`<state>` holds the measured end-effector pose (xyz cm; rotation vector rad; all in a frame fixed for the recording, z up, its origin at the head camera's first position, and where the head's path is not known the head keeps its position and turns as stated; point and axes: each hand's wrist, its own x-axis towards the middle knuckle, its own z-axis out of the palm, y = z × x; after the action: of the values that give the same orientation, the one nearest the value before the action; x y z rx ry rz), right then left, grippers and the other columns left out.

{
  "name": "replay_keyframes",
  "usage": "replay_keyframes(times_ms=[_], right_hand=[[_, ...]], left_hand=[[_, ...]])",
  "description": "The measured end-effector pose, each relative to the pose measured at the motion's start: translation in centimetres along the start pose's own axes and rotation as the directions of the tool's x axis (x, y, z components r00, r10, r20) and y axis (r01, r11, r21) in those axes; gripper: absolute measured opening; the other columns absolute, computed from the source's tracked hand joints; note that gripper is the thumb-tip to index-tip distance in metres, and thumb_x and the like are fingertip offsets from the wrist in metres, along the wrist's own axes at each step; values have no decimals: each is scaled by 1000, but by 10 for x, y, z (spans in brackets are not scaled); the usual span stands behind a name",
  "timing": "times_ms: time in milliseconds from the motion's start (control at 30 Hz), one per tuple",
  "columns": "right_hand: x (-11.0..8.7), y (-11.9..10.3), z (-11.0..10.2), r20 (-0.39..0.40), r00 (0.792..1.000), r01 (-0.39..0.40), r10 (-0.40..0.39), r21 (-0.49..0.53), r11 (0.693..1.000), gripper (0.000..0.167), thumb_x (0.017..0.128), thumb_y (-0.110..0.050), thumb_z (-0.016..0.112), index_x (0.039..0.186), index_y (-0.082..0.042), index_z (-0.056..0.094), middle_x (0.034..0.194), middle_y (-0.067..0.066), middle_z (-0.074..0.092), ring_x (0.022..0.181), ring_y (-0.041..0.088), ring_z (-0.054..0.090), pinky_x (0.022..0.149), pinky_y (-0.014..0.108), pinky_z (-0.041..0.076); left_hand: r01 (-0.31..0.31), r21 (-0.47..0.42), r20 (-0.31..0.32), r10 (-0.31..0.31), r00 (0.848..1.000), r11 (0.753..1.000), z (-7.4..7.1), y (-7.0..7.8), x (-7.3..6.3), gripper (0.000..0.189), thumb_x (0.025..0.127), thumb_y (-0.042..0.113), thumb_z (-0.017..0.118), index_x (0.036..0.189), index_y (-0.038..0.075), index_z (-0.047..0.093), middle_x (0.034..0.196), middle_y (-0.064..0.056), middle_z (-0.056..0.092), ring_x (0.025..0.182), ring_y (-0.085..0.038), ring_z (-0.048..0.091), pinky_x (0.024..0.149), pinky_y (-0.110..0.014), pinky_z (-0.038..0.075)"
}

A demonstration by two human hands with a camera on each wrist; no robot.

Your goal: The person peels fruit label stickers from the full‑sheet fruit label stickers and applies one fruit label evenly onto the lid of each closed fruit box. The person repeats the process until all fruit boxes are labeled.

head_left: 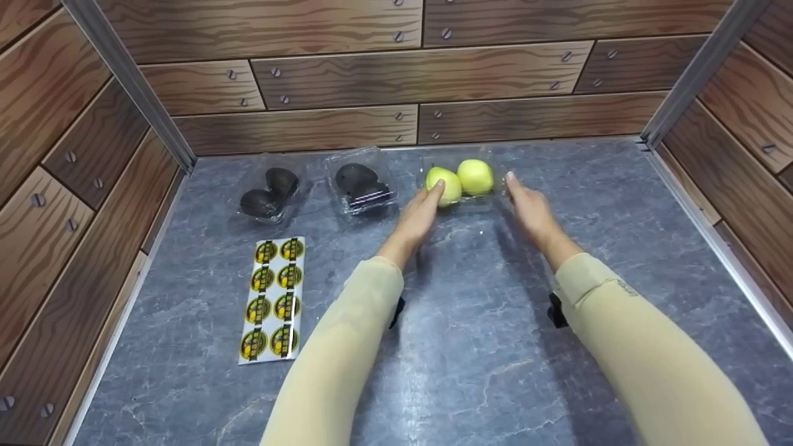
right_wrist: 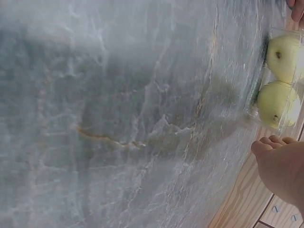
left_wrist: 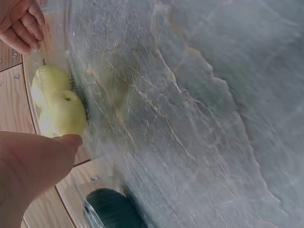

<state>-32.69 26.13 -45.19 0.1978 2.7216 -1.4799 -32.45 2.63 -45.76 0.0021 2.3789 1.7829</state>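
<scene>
A clear plastic box [head_left: 495, 155] holds two yellow-green, pear-like fruits [head_left: 475, 177] near the back wall, right of centre. My left hand [head_left: 416, 220] is at the box's left end, its thumb overlapping the left fruit in the head view. In the left wrist view its thumb [left_wrist: 70, 140] lies close by that end; the other fingers are hidden there. Off the box's right end, my right hand [head_left: 531, 210] is held with fingers extended and a gap between. In the right wrist view its fingers [right_wrist: 271, 141] point toward the box without gripping it.
Two more clear boxes with dark, avocado-like fruits [head_left: 282, 183] [head_left: 356, 178] stand to the left. A sheet of round black-and-yellow stickers [head_left: 272, 300] lies in front of them. Wood-patterned walls [head_left: 409, 74] bound the grey marbled table [head_left: 458, 371] at back and sides.
</scene>
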Motion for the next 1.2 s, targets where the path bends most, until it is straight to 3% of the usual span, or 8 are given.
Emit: replay_keyframes(times_ms=[267,500,800,1200], right_hand=[[-21,5,5,-22,1000,12,-11,43,999,86,109,-65,30,147,8,55,152,28,53,145,43,48,123,52,35],[-37,6,6,-4,1000,22,-22,89,996,84,111,-62,31,146,10,55,150,28,54,143,42,51,123,49,37],[-55,7,10,5,1000,21,-23,220,975,80,113,-56,34,143,14,56,148,31,55,143,41,51,120,45,40],[-73,9,16,13,999,41,-44,188,981,79,112,-57,35,141,12,59,145,28,59,140,39,55,118,44,44]], left_hand=[[9,34,22,-10,1000,999,-9,-5,-21,79,107,64,36,163,8,42,171,-15,32,159,-29,26,130,-45,18],[-38,66,46,34,998,997,-19,-10,-37,75,109,60,35,159,6,47,165,-13,44,156,-30,34,129,-44,23],[-37,46,64,34,997,998,-28,-17,-60,76,109,61,37,160,5,44,167,-12,41,157,-30,31,130,-45,20],[-58,99,74,50,996,993,-40,-21,-84,75,109,60,37,158,4,48,165,-14,44,156,-31,34,129,-45,22]])
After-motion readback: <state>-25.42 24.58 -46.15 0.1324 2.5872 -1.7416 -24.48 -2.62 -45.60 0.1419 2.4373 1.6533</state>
